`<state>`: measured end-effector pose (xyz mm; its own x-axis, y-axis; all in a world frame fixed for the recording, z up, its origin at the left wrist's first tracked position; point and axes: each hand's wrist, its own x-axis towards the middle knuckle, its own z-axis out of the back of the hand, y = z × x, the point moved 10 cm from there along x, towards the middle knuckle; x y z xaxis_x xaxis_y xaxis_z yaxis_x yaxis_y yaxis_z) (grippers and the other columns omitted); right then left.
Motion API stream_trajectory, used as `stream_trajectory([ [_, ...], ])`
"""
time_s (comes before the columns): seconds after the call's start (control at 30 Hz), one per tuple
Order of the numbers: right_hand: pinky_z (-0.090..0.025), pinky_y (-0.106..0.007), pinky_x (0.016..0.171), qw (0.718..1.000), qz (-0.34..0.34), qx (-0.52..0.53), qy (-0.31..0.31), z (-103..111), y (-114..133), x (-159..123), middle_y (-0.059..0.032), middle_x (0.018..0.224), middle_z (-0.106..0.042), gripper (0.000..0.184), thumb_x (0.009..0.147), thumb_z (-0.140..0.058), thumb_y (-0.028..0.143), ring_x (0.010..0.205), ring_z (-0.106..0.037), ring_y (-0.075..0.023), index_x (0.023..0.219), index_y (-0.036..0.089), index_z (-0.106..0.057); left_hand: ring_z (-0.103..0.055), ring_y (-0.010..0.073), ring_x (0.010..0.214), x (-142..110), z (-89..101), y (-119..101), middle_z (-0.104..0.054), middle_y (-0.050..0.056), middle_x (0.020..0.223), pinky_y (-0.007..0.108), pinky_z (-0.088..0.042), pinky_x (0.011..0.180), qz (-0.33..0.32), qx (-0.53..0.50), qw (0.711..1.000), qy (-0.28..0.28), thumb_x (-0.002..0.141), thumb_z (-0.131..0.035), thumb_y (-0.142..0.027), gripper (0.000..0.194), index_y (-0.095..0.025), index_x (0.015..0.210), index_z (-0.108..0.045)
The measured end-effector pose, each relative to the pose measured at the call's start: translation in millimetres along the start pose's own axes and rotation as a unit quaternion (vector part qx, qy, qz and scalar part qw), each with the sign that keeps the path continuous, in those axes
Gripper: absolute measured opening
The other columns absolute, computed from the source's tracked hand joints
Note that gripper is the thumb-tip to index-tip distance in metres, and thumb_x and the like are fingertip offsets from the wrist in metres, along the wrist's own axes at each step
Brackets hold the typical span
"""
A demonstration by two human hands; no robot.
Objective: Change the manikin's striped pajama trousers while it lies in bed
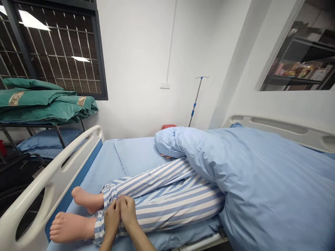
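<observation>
Blue-and-white striped pajama trousers (178, 209) cover the legs of a manikin lying on the bed. Its two bare feet (72, 226) stick out of the cuffs, toes toward the footboard. Just above the nearer ankle, my left hand (112, 216) is closed on the trouser cloth. Right beside it and touching it, my right hand (128, 211) also has its fingers curled into the same trouser leg. Both sets of fingertips are partly hidden. A light blue quilt (256, 174) covers the manikin from the thighs up.
A cream footboard (65, 153) rises at the left, and a headboard (277, 127) stands at the right. Behind the bed is an IV pole (196, 101). Folded green bedding (44, 104) lies on a rack by the barred window. Blue sheet (104, 165) covers the mattress.
</observation>
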<state>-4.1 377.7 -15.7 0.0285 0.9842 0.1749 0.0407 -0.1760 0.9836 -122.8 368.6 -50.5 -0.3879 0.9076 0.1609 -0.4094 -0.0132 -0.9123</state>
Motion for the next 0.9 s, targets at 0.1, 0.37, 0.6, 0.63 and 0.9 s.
stream_trajectory([
  [0.1,-0.021,-0.024,0.049,0.995,0.054,-0.075,0.026,1.4,14.7,-5.1,0.0027,0.049,-0.038,0.047,0.088,-0.037,0.044,0.05,-0.032,-0.0087,0.051,0.016,-0.04,-0.058,0.0223,0.063,-1.9,-6.8,5.6,-0.061,0.004,0.055,0.033,-0.045,0.065,-0.007,0.035,0.999,0.021,0.073,-0.041,-0.049,0.034,-0.022,0.058,-0.054],
  [0.37,-0.024,-0.024,0.052,0.987,0.041,-0.154,0.004,18.5,-12.5,-4.7,-0.0016,0.054,-0.053,0.048,0.091,-0.033,0.04,0.053,-0.043,-0.0113,0.055,0.016,-0.053,-0.058,0.0236,0.07,0.1,-15.3,-1.9,-0.066,0.007,0.068,0.034,-0.044,0.068,0.009,0.008,1.0,0.01,0.073,-0.04,-0.054,0.04,-0.019,0.064,-0.058],
  [0.6,-0.024,-0.024,0.051,0.989,0.039,-0.144,-0.001,50.3,-9.7,-0.7,-0.0003,0.052,-0.05,0.049,0.092,-0.031,0.043,0.052,-0.04,-0.0108,0.055,0.016,-0.049,-0.049,0.0171,0.058,-9.9,-39.0,-22.5,-0.052,0.0,0.053,0.028,-0.04,0.058,-0.003,-0.042,0.999,0.015,0.078,-0.039,-0.052,0.038,-0.021,0.058,-0.048],
  [0.63,-0.024,-0.024,0.051,0.99,0.036,-0.137,-0.001,54.9,-10.2,-0.5,-0.0002,0.052,-0.049,0.049,0.092,-0.031,0.043,0.052,-0.04,-0.0109,0.055,0.016,-0.049,-0.05,0.0176,0.06,-11.9,-45.2,-23.8,-0.055,0.0,0.055,0.028,-0.04,0.059,-0.001,-0.038,0.999,0.025,0.077,-0.04,-0.052,0.038,-0.02,0.059,-0.05],
  [0.9,-0.023,-0.024,0.052,0.99,0.03,-0.133,-0.027,100.5,-9.3,4.0,0.0017,0.052,-0.043,0.047,0.092,-0.032,0.042,0.052,-0.039,-0.0102,0.054,0.017,-0.043,-0.042,0.0137,0.052,-25.1,-81.1,-44.0,-0.042,-0.004,0.049,0.026,-0.035,0.055,0.008,-0.073,0.996,0.059,0.079,-0.041,-0.05,0.038,-0.022,0.053,-0.04],
])
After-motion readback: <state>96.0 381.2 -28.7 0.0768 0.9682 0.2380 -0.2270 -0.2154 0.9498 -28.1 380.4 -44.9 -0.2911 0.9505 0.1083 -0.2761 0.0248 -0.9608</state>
